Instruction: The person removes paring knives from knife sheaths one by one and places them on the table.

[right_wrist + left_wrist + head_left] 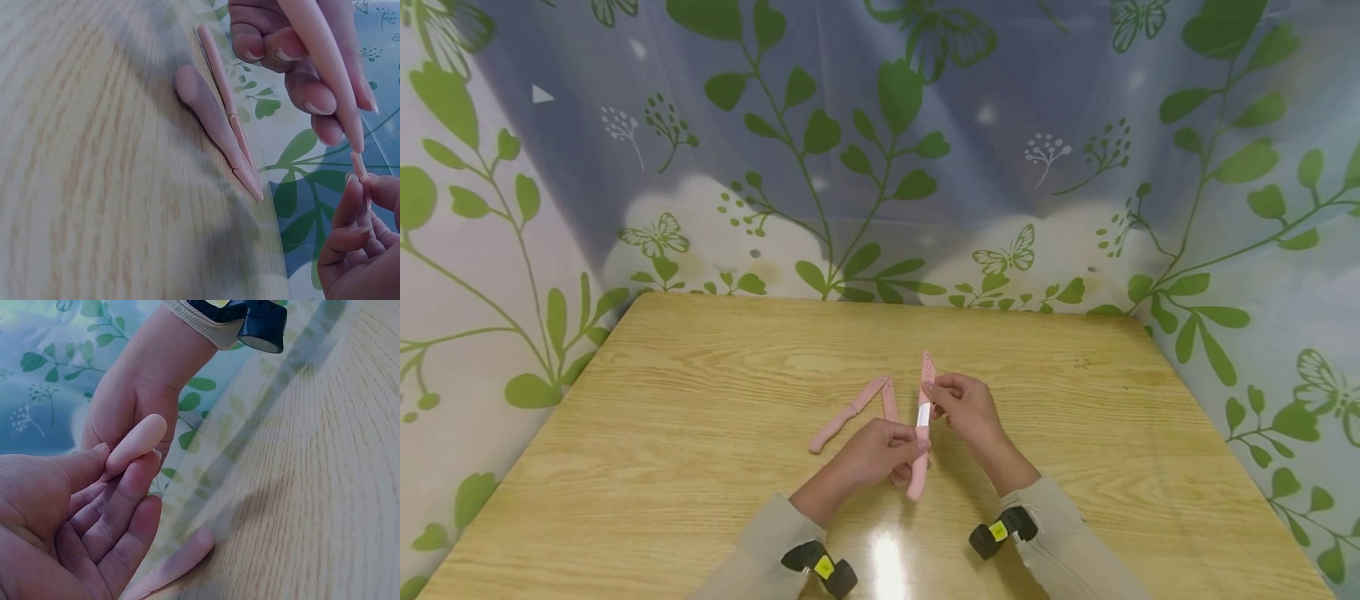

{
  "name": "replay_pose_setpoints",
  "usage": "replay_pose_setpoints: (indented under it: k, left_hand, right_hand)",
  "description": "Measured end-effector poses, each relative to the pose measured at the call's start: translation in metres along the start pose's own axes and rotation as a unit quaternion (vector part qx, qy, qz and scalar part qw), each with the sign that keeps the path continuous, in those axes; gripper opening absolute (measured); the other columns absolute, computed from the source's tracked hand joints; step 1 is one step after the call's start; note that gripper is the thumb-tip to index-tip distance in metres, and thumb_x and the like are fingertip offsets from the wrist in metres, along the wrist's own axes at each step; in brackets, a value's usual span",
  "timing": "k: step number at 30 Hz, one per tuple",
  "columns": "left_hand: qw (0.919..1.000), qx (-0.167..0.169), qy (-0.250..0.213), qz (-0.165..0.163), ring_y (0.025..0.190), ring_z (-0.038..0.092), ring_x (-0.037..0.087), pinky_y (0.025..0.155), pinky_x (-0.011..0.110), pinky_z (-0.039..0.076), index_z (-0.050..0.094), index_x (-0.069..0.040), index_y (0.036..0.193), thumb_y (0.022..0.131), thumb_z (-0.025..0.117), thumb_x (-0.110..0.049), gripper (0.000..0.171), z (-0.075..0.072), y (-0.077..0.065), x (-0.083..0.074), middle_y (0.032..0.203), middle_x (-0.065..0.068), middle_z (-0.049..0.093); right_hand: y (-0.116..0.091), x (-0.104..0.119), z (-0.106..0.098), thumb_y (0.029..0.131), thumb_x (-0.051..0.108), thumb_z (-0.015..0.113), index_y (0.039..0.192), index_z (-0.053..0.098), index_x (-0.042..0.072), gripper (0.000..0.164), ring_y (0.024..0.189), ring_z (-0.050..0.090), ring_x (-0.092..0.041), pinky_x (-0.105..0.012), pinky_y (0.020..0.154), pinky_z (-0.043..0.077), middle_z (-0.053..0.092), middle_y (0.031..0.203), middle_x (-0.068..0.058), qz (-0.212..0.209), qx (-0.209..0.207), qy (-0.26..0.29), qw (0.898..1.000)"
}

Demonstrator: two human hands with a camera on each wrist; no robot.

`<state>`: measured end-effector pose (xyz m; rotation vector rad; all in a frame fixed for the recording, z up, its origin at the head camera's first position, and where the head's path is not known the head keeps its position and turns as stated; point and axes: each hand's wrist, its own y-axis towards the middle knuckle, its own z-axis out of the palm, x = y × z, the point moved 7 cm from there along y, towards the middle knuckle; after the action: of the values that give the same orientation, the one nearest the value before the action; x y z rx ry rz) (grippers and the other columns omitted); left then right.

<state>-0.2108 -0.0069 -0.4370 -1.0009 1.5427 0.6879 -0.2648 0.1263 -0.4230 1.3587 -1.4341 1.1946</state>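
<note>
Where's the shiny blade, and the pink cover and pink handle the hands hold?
Shiny blade (923, 414), head view: its bare strip.
Pink cover (928, 368), head view: upper part.
Pink handle (917, 475), head view: below the thumb.

No legible text, labels, brands, numbers or signs

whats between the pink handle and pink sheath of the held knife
The head view shows a bright stretch of blade between handle and sheath.

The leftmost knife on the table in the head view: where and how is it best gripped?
Probably by its rounded handle, coming from the near left: the handle points that way, apart from the second knife, while the sheath narrows to a tip close to that knife.
</note>
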Motion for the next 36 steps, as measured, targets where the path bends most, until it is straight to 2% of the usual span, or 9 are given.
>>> replay_pose_setpoints:
  k: [6,13,17,21,26,36]
  left_hand:
    - [1.0,0.0,0.0,-0.002,0.058,0.06,0.013,0.059,0.034,0.057,0.071,0.0,0.089,0.094,0.061,-0.019,0.022,0.0013,0.0006,0.0003,0.069,0.013,0.07]
    - [0.9999,0.005,0.002,-0.01,0.065,0.066,0.025,0.065,0.04,0.058,0.071,0.0,0.09,0.094,0.061,-0.02,0.022,0.0036,-0.0005,0.0006,0.074,0.019,0.072]
    - [1.0,0.001,0.002,-0.008,0.061,0.064,0.019,0.064,0.04,0.058,0.071,-0.001,0.087,0.094,0.061,-0.019,0.022,0.0043,-0.0013,-0.0013,0.072,0.018,0.071]
    - [0.9999,-0.001,0.007,-0.009,0.059,0.061,0.014,0.062,0.037,0.056,0.071,-0.002,0.085,0.094,0.061,-0.019,0.022,0.0053,-0.002,-0.0018,0.069,0.014,0.07]
    - [0.9999,0.0,0.008,-0.011,0.058,0.06,0.014,0.06,0.035,0.056,0.071,-0.002,0.084,0.094,0.061,-0.019,0.022,0.0066,-0.0021,-0.0008,0.067,0.011,0.069]
    - [0.9997,0.002,0.017,-0.017,0.062,0.063,0.015,0.066,0.04,0.058,0.071,-0.001,0.091,0.095,0.06,-0.02,0.022,0.0076,-0.0031,0.0006,0.078,0.015,0.073]
  right_hand:
    - [0.0006,-0.001,-0.0013,0.091,0.021,0.064,0.102,0.064,0.0,0.023,0.064,0.059,-0.015,-0.023,0.053,0.042,0.062,0.068,0.003,-0.001,-0.001,0.0,1.0]
    - [0.0,-0.0017,-0.0032,0.091,0.022,0.065,0.098,0.065,0.0,0.023,0.068,0.061,-0.023,-0.024,0.053,0.042,0.063,0.068,0.002,-0.004,-0.005,-0.009,1.0]
    - [0.0001,-0.0019,-0.0039,0.091,0.022,0.065,0.097,0.064,0.0,0.023,0.069,0.061,-0.025,-0.024,0.052,0.041,0.062,0.067,0.001,-0.007,-0.006,-0.011,1.0]
    - [0.0001,-0.003,-0.0041,0.091,0.022,0.065,0.098,0.064,0.0,0.023,0.066,0.06,-0.02,-0.023,0.052,0.042,0.062,0.068,0.001,-0.005,-0.005,-0.009,1.0]
    - [0.0004,-0.0052,-0.0043,0.091,0.023,0.064,0.099,0.064,0.001,0.023,0.064,0.059,-0.015,-0.023,0.053,0.043,0.062,0.069,0.002,-0.001,-0.005,-0.016,1.0]
    - [-0.0001,-0.0058,-0.0052,0.092,0.024,0.064,0.099,0.065,0.002,0.024,0.065,0.059,-0.017,-0.027,0.057,0.043,0.063,0.067,0.002,0.008,-0.003,-0.019,1.0]
